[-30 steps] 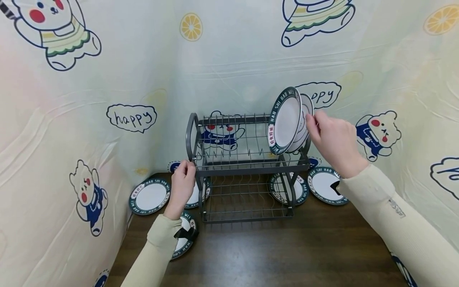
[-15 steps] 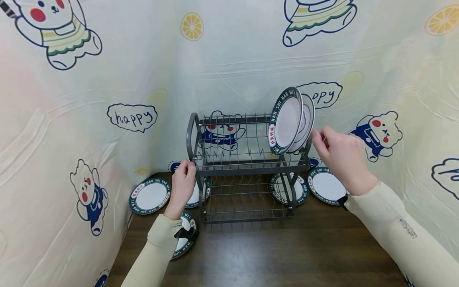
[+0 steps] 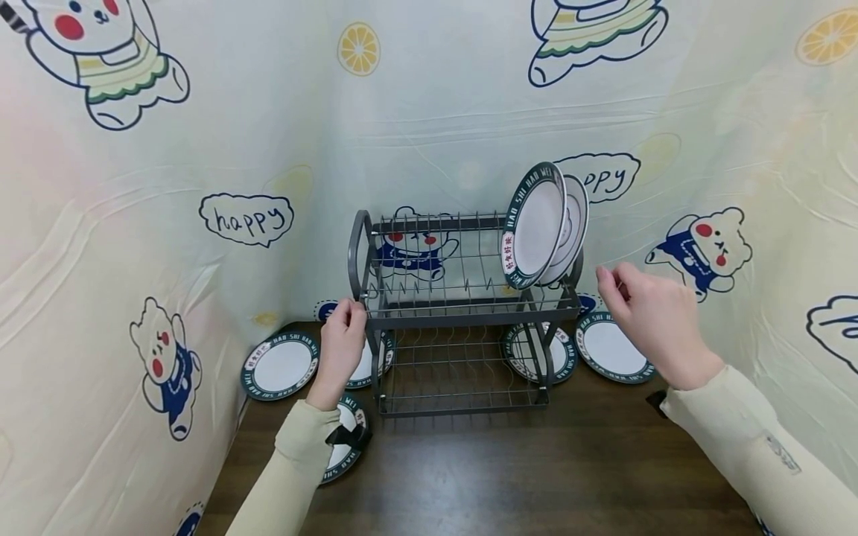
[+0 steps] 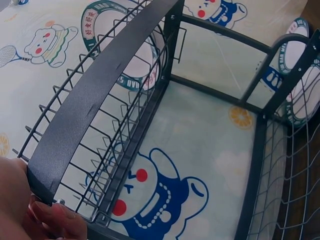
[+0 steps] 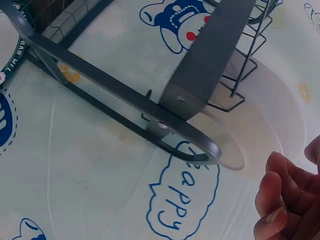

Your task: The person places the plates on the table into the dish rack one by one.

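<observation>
A dark two-tier dish rack [image 3: 469, 321] stands on the table. My left hand [image 3: 342, 339] grips the left front corner of its upper tier; in the left wrist view, thumb and fingers close around the metal. Two plates stand on edge at the right end of the upper tier: a white plate with a green lettered rim [image 3: 532, 227], and behind it a second plate [image 3: 578, 223], partly hidden. My right hand [image 3: 660, 320] hovers to the right of the rack, apart from the plates. Its fingers are loosely curled and hold nothing.
Flat on the brown wooden table [image 3: 482, 476] lie more plates: one at the far left [image 3: 281, 366], one at the right [image 3: 611, 348], others behind the rack and under my left wrist. Cartoon-printed cloth [image 3: 429, 112] hangs behind and along both sides.
My right hand has let go of the plate at the rack's right end and moved right and down, away from it. My left hand and the rack have stayed in place.
</observation>
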{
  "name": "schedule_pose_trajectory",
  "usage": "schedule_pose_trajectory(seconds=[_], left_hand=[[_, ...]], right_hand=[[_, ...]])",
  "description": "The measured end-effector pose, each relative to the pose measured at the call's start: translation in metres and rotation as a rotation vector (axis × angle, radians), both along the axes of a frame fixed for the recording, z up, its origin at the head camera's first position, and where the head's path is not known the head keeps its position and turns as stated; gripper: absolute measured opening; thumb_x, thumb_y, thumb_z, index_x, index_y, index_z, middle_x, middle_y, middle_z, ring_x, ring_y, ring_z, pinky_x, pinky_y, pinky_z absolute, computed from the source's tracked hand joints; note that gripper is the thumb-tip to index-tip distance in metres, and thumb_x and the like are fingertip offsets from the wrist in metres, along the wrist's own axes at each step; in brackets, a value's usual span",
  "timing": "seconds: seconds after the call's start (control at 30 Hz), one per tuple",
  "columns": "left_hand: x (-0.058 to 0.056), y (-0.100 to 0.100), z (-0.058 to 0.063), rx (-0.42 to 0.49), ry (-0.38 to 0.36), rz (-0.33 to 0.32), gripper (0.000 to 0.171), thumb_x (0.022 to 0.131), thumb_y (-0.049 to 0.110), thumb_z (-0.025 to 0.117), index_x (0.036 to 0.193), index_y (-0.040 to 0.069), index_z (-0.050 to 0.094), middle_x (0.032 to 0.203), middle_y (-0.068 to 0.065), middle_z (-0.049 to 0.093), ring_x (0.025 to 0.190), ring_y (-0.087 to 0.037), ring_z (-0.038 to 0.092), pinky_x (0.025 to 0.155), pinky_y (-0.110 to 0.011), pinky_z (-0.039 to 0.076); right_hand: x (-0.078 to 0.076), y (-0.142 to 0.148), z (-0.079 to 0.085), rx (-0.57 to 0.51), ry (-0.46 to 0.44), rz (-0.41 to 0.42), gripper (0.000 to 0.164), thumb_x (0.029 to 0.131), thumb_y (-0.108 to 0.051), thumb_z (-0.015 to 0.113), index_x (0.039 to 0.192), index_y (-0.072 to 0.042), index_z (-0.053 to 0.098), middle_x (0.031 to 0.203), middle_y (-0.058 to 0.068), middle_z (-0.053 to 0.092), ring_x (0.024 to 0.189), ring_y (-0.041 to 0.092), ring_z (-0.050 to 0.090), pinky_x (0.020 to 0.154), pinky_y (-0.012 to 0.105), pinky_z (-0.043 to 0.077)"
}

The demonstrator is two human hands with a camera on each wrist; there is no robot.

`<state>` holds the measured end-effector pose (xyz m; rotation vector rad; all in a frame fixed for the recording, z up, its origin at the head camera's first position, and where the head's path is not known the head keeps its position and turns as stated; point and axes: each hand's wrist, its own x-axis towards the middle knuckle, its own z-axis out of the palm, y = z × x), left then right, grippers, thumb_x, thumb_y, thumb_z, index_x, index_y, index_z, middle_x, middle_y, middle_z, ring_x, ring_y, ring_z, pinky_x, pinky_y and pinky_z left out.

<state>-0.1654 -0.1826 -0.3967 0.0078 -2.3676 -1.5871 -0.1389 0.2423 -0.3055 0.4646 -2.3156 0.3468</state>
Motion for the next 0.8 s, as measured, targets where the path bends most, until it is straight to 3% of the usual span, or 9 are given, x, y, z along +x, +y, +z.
schedule_pose_trajectory(seconds=[0.47, 0.8], left_hand=[[0.001, 0.0, 0.0, -0.004, 0.015, -0.011, 0.029, 0.109, 0.026, 0.041, 0.088, 0.009, 0.05, 0.072, -0.006, 0.046, 0.059, -0.025, 0.045, 0.051, -0.029, 0.035], [-0.001, -0.002, -0.002, -0.009, 0.006, 0.003, 0.028, 0.109, 0.025, 0.04, 0.088, 0.009, 0.051, 0.074, -0.007, 0.047, 0.061, -0.024, 0.045, 0.051, -0.029, 0.035]], right_hand=[[0.01, 0.016, -0.029, -0.016, -0.06, -0.045, 0.035, 0.099, -0.019, 0.061, 0.066, -0.013, 0.05, 0.051, -0.004, 0.039, 0.043, 0.013, 0.037, 0.041, 0.03, 0.026], [0.018, 0.028, -0.05, -0.043, -0.15, -0.094, 0.035, 0.101, -0.021, 0.062, 0.068, -0.015, 0.053, 0.052, -0.008, 0.037, 0.044, 0.011, 0.035, 0.042, 0.03, 0.026]])
